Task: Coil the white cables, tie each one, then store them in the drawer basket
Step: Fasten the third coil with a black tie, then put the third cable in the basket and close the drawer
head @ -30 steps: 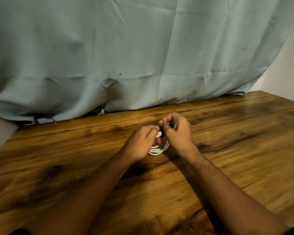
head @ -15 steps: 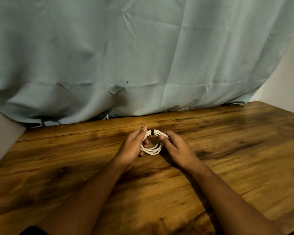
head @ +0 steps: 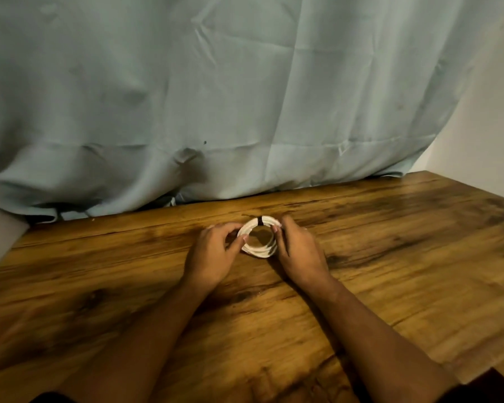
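A white cable (head: 259, 249) lies coiled into a small ring on the wooden table (head: 390, 257), bound by a black tie (head: 260, 221) at its far side. My left hand (head: 213, 254) grips the ring's left side with thumb and fingers. My right hand (head: 298, 251) holds the ring's right side, fingertips on the coil. The near part of the ring is partly hidden between my hands. No drawer basket is in view.
A pale blue-green curtain (head: 216, 97) hangs along the table's far edge. A white wall (head: 492, 126) stands at the right, and the table's left edge meets a pale surface (head: 1, 242).
My hands were pinching the tie above the bunched coil; they have since spread to the ring's two sides, and the coil now lies flat with the tie showing.
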Available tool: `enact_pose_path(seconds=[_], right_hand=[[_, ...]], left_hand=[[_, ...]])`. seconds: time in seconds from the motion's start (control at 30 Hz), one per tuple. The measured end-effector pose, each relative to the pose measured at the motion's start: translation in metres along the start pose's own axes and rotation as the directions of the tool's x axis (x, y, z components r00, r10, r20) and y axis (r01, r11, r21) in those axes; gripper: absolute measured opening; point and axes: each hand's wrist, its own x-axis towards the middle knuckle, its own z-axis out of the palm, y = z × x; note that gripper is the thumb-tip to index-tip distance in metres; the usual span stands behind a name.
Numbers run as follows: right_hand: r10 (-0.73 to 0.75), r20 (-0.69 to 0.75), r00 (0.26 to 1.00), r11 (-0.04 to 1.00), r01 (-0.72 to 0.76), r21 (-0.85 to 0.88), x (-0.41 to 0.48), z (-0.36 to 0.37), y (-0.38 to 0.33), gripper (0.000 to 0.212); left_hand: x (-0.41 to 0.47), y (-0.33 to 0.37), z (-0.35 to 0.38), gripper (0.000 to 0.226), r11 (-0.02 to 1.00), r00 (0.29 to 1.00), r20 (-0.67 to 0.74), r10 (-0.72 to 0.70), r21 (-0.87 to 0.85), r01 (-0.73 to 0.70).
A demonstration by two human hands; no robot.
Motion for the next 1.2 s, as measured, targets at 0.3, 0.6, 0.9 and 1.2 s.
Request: enact_pose_path(seconds=[0.3,0.6,0.9,1.2], right_hand=[[0.065,0.027,0.998,0.996,-0.064,-0.065,-0.012,-0.005,0.009,0.029],[0.251,0.235,0.939,0.744,-0.343,0.574,-0.071,-0.086,0.063,0.025],[0.459,0.052,0.887,0.820,-0.446,0.359,-0.167,-0.245,0.123,0.016],[0.686,-0.105,0.720,0.723,-0.660,0.204,-0.294,-0.359,0.157,0.027]], left_hand=[[-0.009,0.009,0.000,0.022,0.998,0.996,0.063,-0.067,-0.018,0.068],[-0.031,0.084,0.039,0.007,0.894,0.949,0.310,-0.063,-0.405,0.191],[-0.059,0.213,0.146,0.014,0.852,0.851,0.512,0.115,-0.491,0.181],[-0.116,0.340,0.234,0.018,0.889,0.701,0.599,0.388,-0.445,-0.112]])
